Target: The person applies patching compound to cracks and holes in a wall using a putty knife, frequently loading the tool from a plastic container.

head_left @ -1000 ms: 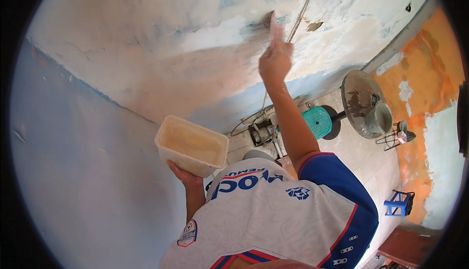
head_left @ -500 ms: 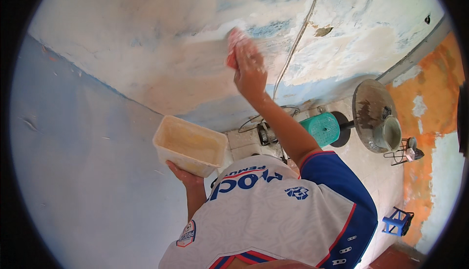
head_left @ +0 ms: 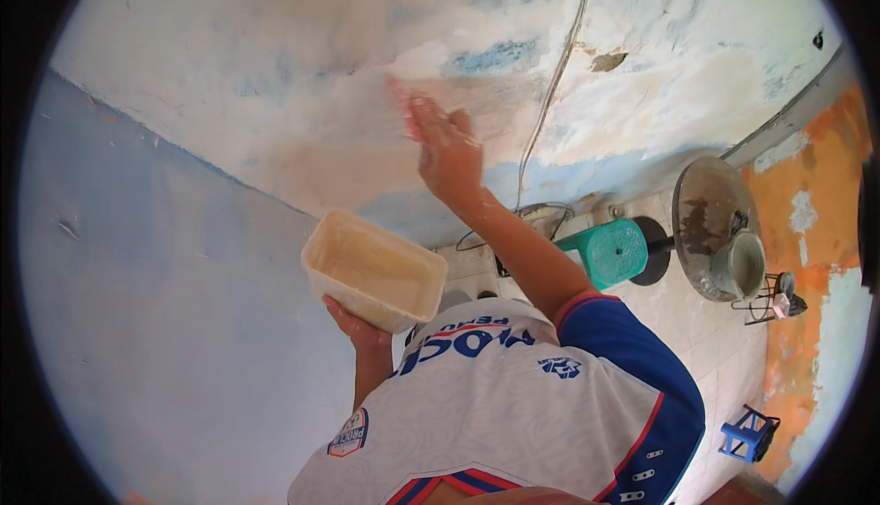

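Observation:
My left hand [head_left: 355, 324] grips the lower side of a cream rectangular plastic tub [head_left: 359, 289], held tilted with its mouth up. Pale residue coats the tub's inside. Farther up, my right hand [head_left: 450, 159] is closed around a flat reddish putty spreader [head_left: 403, 107], blurred by motion, at the wall. Whitish smears mark the fingers and wrist. Just beyond the spreader, a bright white patch [head_left: 422, 60] shows on the patchy white and blue wall [head_left: 348, 28]. Whether the spreader's edge touches the wall is hard to tell.
A cable [head_left: 555, 88] runs down the wall right of my hand. Below stand a green plastic stool [head_left: 612, 253] and a round table [head_left: 701, 198] with a bucket [head_left: 739, 265] on it. A blue stool [head_left: 747, 433] sits at right. A blue wall [head_left: 183, 322] borders my left.
My right hand has swept down and to the left along the wall with the spreader, leaving the white patch more exposed. The tub has shifted slightly right in the view.

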Available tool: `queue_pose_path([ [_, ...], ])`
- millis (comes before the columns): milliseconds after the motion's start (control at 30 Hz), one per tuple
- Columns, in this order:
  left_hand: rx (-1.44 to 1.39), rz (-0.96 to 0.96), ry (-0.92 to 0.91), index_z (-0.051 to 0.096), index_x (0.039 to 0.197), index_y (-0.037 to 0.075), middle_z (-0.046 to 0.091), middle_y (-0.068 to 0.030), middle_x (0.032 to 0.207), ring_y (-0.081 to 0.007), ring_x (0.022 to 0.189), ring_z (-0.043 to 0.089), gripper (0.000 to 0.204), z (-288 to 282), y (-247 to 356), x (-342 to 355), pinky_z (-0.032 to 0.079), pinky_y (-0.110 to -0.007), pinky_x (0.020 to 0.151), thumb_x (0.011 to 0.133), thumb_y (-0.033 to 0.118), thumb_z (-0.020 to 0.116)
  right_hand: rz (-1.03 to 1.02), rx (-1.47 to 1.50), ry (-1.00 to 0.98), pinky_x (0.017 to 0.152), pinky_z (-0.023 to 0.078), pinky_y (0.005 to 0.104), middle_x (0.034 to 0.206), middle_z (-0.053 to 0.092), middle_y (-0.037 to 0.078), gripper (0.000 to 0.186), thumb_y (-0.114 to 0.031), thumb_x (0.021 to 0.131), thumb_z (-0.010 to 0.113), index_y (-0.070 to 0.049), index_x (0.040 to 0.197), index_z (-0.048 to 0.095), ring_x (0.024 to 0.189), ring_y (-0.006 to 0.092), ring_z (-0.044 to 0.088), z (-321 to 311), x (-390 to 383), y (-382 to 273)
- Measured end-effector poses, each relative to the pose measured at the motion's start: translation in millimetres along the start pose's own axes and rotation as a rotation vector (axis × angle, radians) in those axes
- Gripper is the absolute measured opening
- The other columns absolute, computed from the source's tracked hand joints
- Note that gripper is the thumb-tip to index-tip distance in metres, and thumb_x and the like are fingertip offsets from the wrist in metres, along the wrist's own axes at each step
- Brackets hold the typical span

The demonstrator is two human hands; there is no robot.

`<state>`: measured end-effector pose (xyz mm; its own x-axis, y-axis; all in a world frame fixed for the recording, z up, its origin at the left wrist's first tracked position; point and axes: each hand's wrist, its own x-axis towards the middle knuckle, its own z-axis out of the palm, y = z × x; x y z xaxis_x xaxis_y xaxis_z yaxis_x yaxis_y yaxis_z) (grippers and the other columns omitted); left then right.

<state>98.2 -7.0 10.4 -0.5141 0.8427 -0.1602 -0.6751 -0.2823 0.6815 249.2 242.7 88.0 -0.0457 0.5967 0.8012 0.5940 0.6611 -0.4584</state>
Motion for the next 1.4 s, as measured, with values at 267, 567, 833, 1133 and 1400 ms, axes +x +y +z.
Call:
queue_pose_path([
  [267,0.023,-0.042,-0.006,0.031,0.158,0.015,0.04,-0.0097,0.158,-0.0319,0.142,0.043,0.078,12,15,27,0.043,-0.049,0.115,0.101,0.068,0.042,0.059,-0.389,0.27,0.089,0.058,0.0427,0.131,0.067,0.017,0.055,0.003,0.084,0.065,-0.006,0.139,0.062,0.117,0.0385,0.063,-7,42,20],
  [567,0.005,-0.038,-0.119,0.03,0.159,0.016,0.039,-0.009,0.159,-0.0316,0.143,0.042,0.081,0,38,66,0.041,-0.049,0.116,0.1,0.071,0.039,0.171,-0.206,0.391,0.07,0.054,0.0394,0.102,0.072,0.015,0.066,0.007,0.077,0.064,-0.012,0.141,0.063,0.081,0.0313,0.057,-36,28,1],
  [833,-0.014,-0.145,-0.121,0.029,0.16,0.017,0.036,-0.0088,0.161,-0.0314,0.145,0.04,0.082,-31,43,108,0.039,-0.049,0.117,0.1,0.071,0.04,0.009,-0.172,0.049,0.085,0.056,0.0428,0.12,0.072,0.013,0.059,0.007,0.078,0.065,-0.009,0.135,0.066,0.098,0.0354,0.063,14,3,-32],
  [1133,-0.016,-0.109,-0.199,0.032,0.158,0.016,0.039,-0.01,0.159,-0.0321,0.143,0.044,0.081,-56,64,132,0.042,-0.05,0.115,0.1,0.071,0.041,0.167,-0.509,0.203,0.075,0.053,0.04,0.116,0.073,0.012,0.066,0.005,0.081,0.062,-0.011,0.145,0.058,0.088,0.0334,0.054,7,32,11],
  [1400,-0.057,-0.09,-0.165,0.031,0.159,0.017,0.039,-0.0095,0.159,-0.0319,0.143,0.043,0.082,-69,72,137,0.042,-0.05,0.116,0.099,0.071,0.044,0.225,-0.231,0.275,0.072,0.049,0.0388,0.086,0.063,0.013,0.062,0.007,0.079,0.061,-0.009,0.138,0.065,0.08,0.0309,0.053,4,-6,-7],
])
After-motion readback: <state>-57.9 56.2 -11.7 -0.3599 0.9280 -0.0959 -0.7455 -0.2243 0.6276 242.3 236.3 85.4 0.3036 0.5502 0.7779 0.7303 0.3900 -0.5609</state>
